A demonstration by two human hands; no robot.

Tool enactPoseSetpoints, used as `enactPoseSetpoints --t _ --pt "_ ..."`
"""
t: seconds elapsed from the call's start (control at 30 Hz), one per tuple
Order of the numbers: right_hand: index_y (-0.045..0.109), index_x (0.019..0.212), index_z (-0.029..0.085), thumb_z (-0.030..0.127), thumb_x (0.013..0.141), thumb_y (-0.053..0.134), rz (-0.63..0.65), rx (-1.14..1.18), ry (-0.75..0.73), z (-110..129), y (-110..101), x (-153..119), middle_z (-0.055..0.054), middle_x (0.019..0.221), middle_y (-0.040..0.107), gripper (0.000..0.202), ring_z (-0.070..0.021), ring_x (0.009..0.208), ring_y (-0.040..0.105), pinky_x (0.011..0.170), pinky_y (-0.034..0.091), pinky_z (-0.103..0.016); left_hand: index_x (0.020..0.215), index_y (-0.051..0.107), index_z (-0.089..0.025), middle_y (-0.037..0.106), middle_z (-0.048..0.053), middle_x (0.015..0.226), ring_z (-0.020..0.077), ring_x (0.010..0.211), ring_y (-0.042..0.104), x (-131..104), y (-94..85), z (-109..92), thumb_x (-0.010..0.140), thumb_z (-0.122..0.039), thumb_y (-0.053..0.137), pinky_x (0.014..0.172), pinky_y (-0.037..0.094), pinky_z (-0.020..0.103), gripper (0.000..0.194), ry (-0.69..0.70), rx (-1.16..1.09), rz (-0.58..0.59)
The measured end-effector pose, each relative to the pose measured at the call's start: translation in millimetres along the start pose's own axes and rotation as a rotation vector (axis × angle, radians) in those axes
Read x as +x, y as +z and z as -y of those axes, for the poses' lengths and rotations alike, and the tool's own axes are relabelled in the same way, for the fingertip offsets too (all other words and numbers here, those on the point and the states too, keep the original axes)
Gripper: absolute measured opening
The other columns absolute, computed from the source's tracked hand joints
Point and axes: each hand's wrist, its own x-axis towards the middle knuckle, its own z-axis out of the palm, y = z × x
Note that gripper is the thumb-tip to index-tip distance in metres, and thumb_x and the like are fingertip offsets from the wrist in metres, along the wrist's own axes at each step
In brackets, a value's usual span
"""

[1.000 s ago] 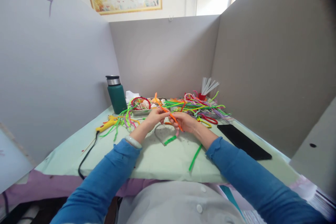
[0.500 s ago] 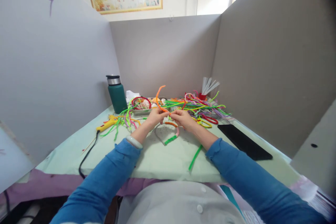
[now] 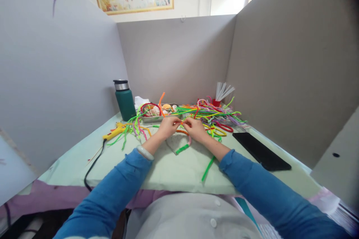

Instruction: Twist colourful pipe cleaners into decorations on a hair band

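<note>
My left hand (image 3: 169,127) and right hand (image 3: 195,129) pinch the orange stem (image 3: 160,103), fingertips nearly meeting by the hoop (image 3: 183,149). Pale cloth (image 3: 182,173) stretches from the hoop to the near edge; tray (image 3: 150,120) and pile (image 3: 210,113) crowd the far side.

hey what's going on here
Someone's left hand and right hand are pinching an orange fuzzy stem close together, with one end sticking up past the left hand. Nearer the person, a curved band with green, pink and orange sections lies on the table. A yellow glue gun lies off to the left, and a heap of coloured stems lies at the back right.
</note>
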Motion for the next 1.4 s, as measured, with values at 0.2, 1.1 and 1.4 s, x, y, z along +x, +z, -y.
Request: enactPoseSetpoints --t 0.2,1.1,1.4 --pt "0.061 0.079 0.019 0.026 0.080 0.048 -0.001 -0.066 -0.030 0.0 -1.9 -2.9 0.001 0.054 0.059 0.015 -0.0123 0.052 0.054 0.054 0.033 -0.022 0.088 0.070 -0.015 0.068 0.005 0.074 0.0123 0.062 0.054 -2.3 0.7 1.8 0.077 -0.025 0.050 0.058 0.038 0.021 0.024 -0.043 0.063 0.055" --pt "0.059 0.075 0.018 0.022 0.077 0.048 -0.112 -0.108 -0.127 9.1 -8.2 -2.3 -0.002 0.071 0.060 0.012 -0.0136 0.067 0.052 0.061 0.034 -0.023 0.076 0.067 -0.014 0.062 0.003 0.064 0.0109 0.055 0.047 -3.0 1.1 -1.0 0.075 -0.030 0.050 0.052 0.031 0.022 0.023 -0.089 0.117 0.021" --pt "0.058 0.075 0.018 0.023 0.078 0.046 -0.113 -0.071 -0.154 12.1 -11.1 -2.5 -0.002 0.070 0.059 0.013 -0.0133 0.067 0.050 0.061 0.034 -0.022 0.082 0.069 -0.014 0.060 0.000 0.061 0.0087 0.053 0.044 -1.4 -2.5 -3.5 0.075 -0.028 0.050 0.052 0.030 0.020 0.024 -0.063 -0.015 0.022"
